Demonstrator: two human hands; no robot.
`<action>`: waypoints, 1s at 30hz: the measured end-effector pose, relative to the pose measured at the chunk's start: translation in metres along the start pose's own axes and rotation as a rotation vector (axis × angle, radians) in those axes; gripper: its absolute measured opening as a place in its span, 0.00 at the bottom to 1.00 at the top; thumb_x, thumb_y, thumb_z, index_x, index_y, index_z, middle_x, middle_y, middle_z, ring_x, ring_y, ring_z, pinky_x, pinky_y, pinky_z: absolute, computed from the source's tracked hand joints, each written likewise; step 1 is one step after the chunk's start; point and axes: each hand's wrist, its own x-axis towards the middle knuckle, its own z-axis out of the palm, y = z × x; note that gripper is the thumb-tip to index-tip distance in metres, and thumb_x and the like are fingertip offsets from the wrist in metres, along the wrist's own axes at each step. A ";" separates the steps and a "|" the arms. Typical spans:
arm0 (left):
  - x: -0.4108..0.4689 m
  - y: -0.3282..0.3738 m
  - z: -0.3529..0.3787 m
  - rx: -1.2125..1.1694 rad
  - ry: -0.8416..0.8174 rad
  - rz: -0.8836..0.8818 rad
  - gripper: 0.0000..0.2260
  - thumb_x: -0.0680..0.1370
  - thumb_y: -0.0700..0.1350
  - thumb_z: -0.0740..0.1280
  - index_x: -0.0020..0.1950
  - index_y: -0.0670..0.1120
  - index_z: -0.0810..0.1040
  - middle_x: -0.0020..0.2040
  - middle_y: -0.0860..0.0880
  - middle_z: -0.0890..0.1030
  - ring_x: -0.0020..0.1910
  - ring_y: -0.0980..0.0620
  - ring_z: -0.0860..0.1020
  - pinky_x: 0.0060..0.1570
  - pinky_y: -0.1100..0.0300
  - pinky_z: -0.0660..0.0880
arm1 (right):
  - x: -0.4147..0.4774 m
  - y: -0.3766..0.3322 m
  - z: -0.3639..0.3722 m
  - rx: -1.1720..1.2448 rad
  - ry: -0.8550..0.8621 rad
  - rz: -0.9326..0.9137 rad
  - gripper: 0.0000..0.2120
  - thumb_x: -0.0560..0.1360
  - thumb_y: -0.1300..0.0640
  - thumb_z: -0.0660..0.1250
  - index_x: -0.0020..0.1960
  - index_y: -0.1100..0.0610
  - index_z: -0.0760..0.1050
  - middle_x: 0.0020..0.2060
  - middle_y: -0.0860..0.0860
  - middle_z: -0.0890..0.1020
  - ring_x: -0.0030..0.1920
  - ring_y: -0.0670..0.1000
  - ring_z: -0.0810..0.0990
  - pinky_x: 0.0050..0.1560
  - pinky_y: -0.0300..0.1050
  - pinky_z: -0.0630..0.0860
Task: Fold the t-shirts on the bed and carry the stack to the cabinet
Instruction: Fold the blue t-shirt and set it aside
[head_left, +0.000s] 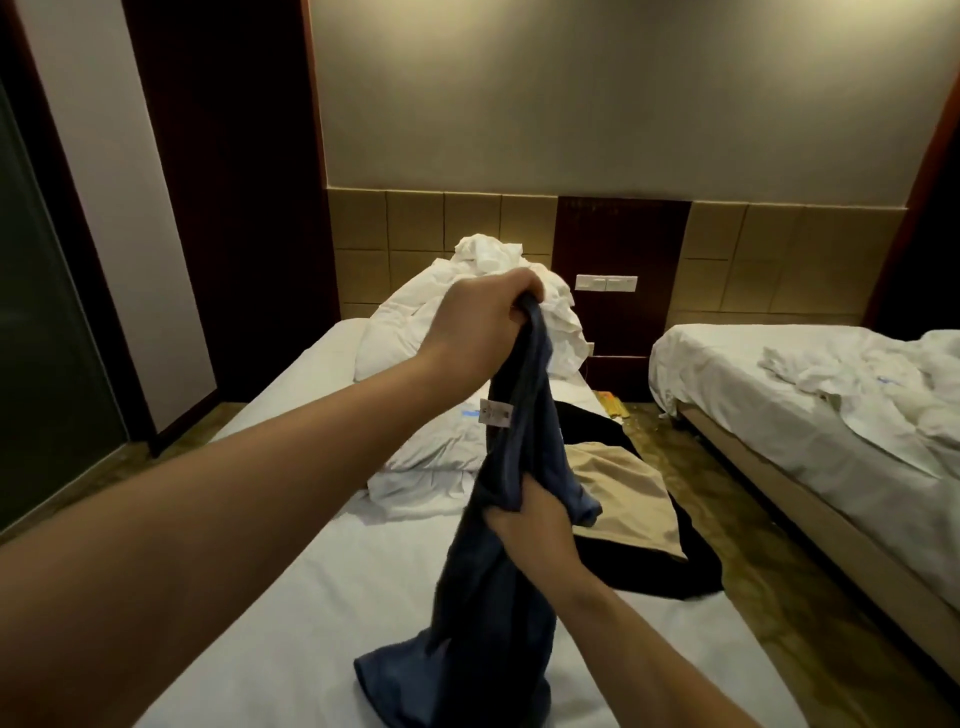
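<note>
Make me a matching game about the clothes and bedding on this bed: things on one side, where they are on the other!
1 blue t-shirt
2 beige t-shirt
3 black garment
4 white bedding

A spread over the black garment
B gripped by left hand and right hand
C heaped at the head of the bed
D beneath the beige t-shirt

Pairs: 1-B, 2-A, 3-D, 4-C

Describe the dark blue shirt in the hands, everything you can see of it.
The blue shirt is dark, soft-looking cloth, bunched and hanging lengthwise, not yet folded. The left hand grips its top end, held high. The right hand grips it about midway. A small white tag shows near the top. Its lower end rests crumpled on the white bed.
</note>
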 end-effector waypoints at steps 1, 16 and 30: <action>0.002 -0.007 -0.003 0.021 0.022 -0.039 0.11 0.76 0.35 0.62 0.52 0.46 0.79 0.44 0.51 0.78 0.43 0.55 0.73 0.37 0.77 0.64 | 0.005 0.005 -0.003 0.004 0.058 0.005 0.06 0.71 0.62 0.66 0.47 0.60 0.74 0.41 0.55 0.80 0.42 0.53 0.77 0.39 0.43 0.71; 0.002 -0.100 -0.049 -0.181 0.020 -0.655 0.10 0.77 0.36 0.62 0.39 0.48 0.71 0.39 0.47 0.74 0.45 0.46 0.72 0.40 0.55 0.73 | 0.088 -0.046 -0.175 -0.150 0.428 -0.314 0.03 0.75 0.55 0.68 0.45 0.55 0.76 0.35 0.45 0.76 0.36 0.41 0.72 0.35 0.29 0.66; 0.036 -0.050 -0.125 -0.445 -0.074 -0.425 0.06 0.78 0.45 0.62 0.42 0.48 0.75 0.36 0.49 0.78 0.37 0.51 0.75 0.36 0.62 0.73 | 0.084 -0.157 -0.241 -0.023 0.219 -0.407 0.09 0.79 0.53 0.62 0.43 0.55 0.78 0.39 0.51 0.80 0.42 0.48 0.76 0.43 0.38 0.73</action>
